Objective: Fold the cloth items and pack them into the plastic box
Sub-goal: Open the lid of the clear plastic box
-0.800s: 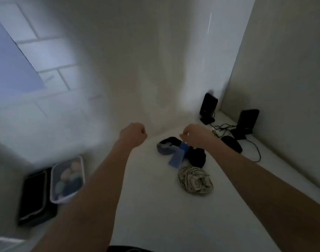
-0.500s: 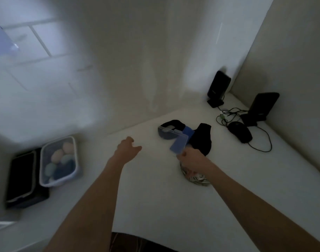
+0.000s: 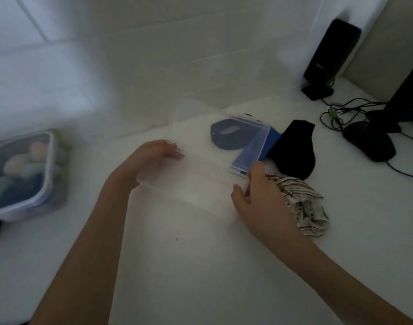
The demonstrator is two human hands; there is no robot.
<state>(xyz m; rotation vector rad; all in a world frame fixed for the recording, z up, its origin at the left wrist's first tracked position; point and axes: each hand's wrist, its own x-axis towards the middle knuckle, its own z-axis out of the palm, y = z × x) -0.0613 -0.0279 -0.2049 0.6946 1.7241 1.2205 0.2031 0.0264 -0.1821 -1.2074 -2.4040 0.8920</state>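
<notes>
Since the earlier frame, both hands have been brought onto a clear plastic box [image 3: 191, 174] that was not seen before at the middle of the white table [image 3: 200, 277]. The left hand [image 3: 151, 158] has been moved rightward and is laid against the box's left side, fingers extended and fairly flat; whether the wall is actually gripped cannot be told because of blur. The right hand [image 3: 259, 198], noted earlier over the striped cloth, is now closed on the near right corner of the box, thumb on the near face and fingers over the rim.

The striped cloth [image 3: 304, 207] is found bunched on the table just right of the right hand, partly hidden by it. A black cloth item [image 3: 297, 148] is seen lying beyond it, unfolded. A blue cloth item [image 3: 229, 134] is visible through the far end of the box, and a blue piece under a clear flap [image 3: 254, 146] lies touching the black cloth; what it is cannot be determined.

At the left edge a lidded container [image 3: 25, 174] holding rounded pastel items is recorded. A black speaker [image 3: 327, 55], a computer mouse [image 3: 369, 144] and cables [image 3: 341, 111] are located at the far right.

Faint marking is noted on the speaker; it cannot be read
</notes>
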